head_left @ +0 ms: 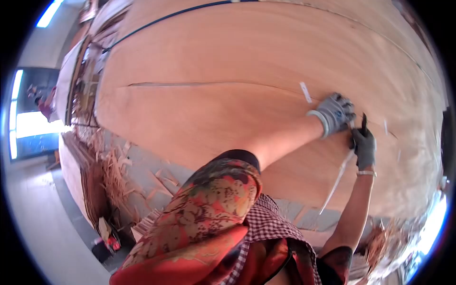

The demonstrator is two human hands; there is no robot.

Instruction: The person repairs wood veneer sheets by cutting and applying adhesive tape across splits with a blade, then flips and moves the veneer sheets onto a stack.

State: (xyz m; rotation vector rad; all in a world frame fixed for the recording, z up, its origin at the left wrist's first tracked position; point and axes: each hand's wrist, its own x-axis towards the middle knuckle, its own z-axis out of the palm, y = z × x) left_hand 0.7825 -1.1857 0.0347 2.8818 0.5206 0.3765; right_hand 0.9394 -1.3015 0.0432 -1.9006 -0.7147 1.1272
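Observation:
A large sheet of wood veneer [204,114] lies in front of me, with a long split [190,84] running across it. My left hand [335,113], in a grey glove, rests on the sheet beside the split, its fingers apart and slightly bent. Close to its right, my gloved right hand [365,148] is closed around a slim black tool [364,121] that looks like a knife; its lower part is hidden in the fist. A thin white tape strip [338,176] trails from between the hands toward me. A short white tape piece [305,92] sticks on the sheet left of my hands.
Another small tape piece [385,127] lies on the sheet to the right. A dark blue cord [175,14] crosses the far side. Wood scraps [114,171] litter the floor at left, by stacked veneer sheets [80,175]. Another person [46,105] is at far left.

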